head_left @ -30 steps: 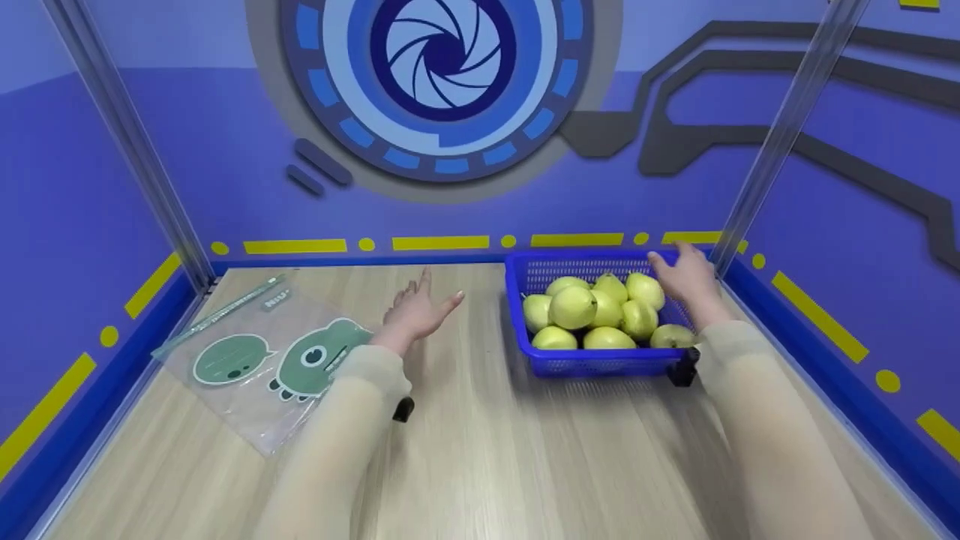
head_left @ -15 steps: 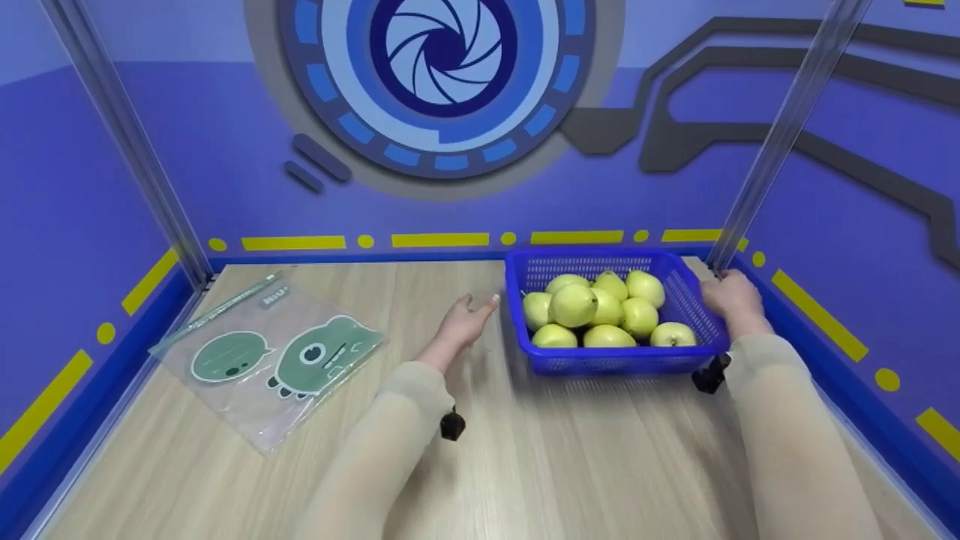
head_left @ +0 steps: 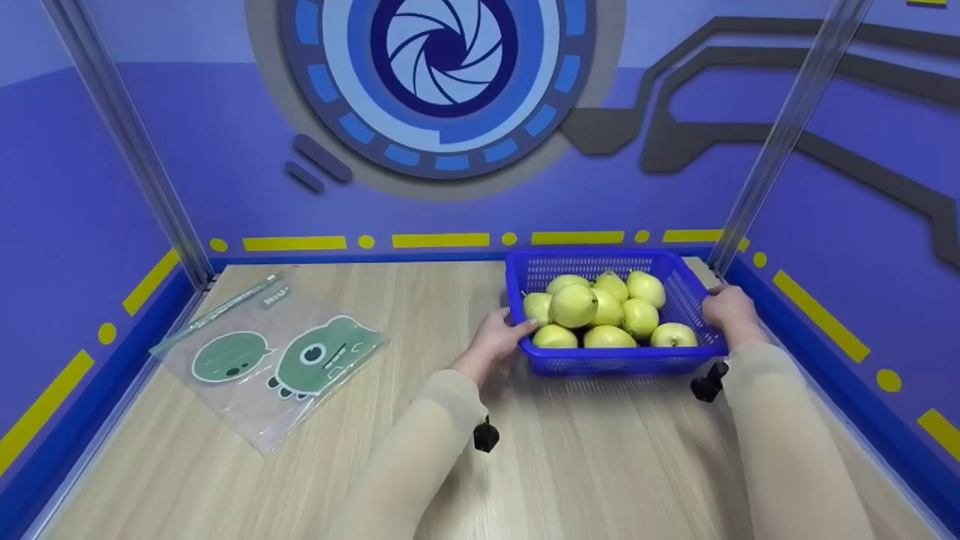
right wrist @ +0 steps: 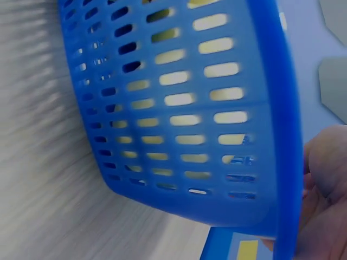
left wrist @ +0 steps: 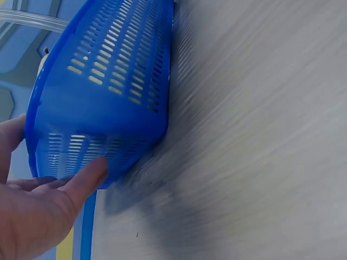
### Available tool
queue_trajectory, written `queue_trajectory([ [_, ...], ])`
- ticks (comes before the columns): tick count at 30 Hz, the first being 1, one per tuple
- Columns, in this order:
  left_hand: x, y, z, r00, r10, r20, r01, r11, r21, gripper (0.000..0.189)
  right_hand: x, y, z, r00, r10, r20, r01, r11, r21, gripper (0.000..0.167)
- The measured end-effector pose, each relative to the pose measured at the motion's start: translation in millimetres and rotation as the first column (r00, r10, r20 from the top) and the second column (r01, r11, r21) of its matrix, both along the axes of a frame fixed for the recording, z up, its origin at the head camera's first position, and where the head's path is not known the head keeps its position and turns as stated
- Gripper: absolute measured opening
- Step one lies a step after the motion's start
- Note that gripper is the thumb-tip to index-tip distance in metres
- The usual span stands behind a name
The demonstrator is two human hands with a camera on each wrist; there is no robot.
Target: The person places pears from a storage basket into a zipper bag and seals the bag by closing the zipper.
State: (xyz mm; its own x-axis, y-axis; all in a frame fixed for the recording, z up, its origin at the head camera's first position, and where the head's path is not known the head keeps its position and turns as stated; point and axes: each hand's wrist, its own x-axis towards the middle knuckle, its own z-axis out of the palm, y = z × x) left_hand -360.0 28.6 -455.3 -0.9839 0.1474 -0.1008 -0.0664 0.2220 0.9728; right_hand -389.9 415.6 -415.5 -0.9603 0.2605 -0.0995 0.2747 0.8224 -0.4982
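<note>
A blue slotted plastic basket stands at the right of the table, holding several yellow-green pears. My left hand grips its left side, the thumb over the rim. In the left wrist view, fingers of that left hand lie against the outside of the basket's wall. At the opposite side, my right hand holds the right rim. The right wrist view shows this right hand partly hidden behind the basket's rim, with pears visible through the slots.
A clear zip bag with green cartoon prints lies flat on the left of the wooden table. Blue patterned walls enclose the back and both sides, with metal posts at the corners. Black wrist cameras hang below the sleeves.
My left hand has moved right, from beside the bag to the basket's left rim. My right hand has gone from above the basket to its right rim. The basket stays in place.
</note>
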Motion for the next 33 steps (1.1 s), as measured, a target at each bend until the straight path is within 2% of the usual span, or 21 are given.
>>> queue_trajectory([
  [6, -1.1, 3.9, -1.1, 1.0, 0.0, -0.024, 0.0, 1.0, 0.005, 0.041, 0.3, -3.2, -4.8, 0.999, -0.031, 0.019, 0.032, 0.999, -0.026, 0.055],
  [12, -0.4, -0.7, 1.3, 1.0, 0.018, -0.019, -0.018, 1.0, 0.0, 0.042, -0.9, -8.8, -5.8, 1.0, -0.028, 0.001, 0.028, 1.0, -0.005, 0.053],
  [17, 1.0, -14.7, 2.3, 0.999, 0.037, -0.001, -0.037, 0.999, 0.008, 0.044, -2.2, -19.8, -8.0, 0.999, -0.003, -0.046, 0.002, 1.0, -0.015, 0.052],
  [23, 2.3, -37.6, 0.2, 0.998, 0.059, 0.02, -0.059, 0.998, 0.022, 0.045, -1.7, -39.1, -9.7, 0.999, 0.009, -0.043, -0.012, 0.998, -0.06, 0.052],
  [29, 3.9, -57.0, -1.6, 0.999, 0.05, 0.007, -0.051, 0.995, 0.083, 0.045, 0.8, -59.2, -9.9, 0.997, 0.026, -0.073, -0.028, 0.999, -0.023, 0.051],
  [33, 5.4, -67.2, -1.7, 0.998, 0.057, 0.022, -0.059, 0.992, 0.115, 0.047, 1.8, -70.4, -10.4, 0.998, 0.024, -0.062, -0.026, 0.999, -0.04, 0.051],
])
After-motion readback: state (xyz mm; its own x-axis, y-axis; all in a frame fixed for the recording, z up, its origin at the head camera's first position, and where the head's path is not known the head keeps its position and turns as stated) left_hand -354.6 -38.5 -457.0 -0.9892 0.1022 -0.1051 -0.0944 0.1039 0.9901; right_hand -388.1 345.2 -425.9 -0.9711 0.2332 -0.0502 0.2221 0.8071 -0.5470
